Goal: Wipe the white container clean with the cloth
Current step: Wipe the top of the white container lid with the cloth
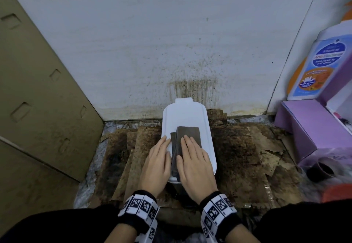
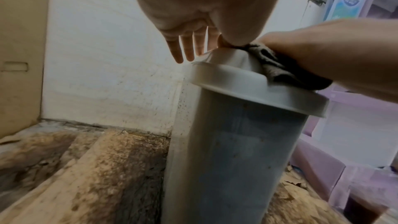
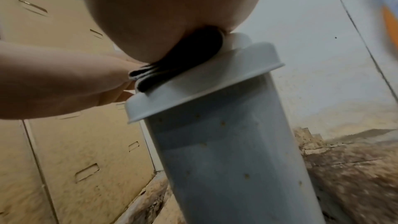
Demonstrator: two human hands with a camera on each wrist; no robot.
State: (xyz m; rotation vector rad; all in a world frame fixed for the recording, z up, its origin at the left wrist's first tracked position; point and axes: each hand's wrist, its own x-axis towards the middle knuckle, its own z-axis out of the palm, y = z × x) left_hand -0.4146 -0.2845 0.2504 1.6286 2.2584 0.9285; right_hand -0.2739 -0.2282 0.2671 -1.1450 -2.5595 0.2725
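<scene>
The white container point(image 1: 187, 120) stood upright on the stained cardboard sheets point(image 1: 240, 147) that covered the tabletop, close to the spattered white wall point(image 1: 171, 42) behind it. Seen from the head camera, only its flat white lid showed, with a small tab at the far end; both wrist views showed a tall greyish body under that lid, dotted with small brown specks. A dark folded cloth point(image 1: 187, 138) lay on the near half of the lid. The right hand point(image 1: 196, 162) rested flat on top of the cloth, fingers straight and close together, pressing it down onto the lid without curling round it. The left hand point(image 1: 158, 164) lay just beside it, also flat with straight fingers, on the left edge of the lid and touching the left border of the cloth; in the left wrist view its fingertips point(image 2: 178, 54) reached out over the lid's rim. Neither hand was clenched. Both wrists carried black bands with square black-and-white markers. A brown cardboard panel point(image 1: 38, 90) with cut slots leaned at the left. At the right stood a purple box point(image 1: 308, 128) and behind it a bottle point(image 1: 320, 67) with a blue and orange label. A dark cup point(image 1: 320, 170) sat near the right edge.
</scene>
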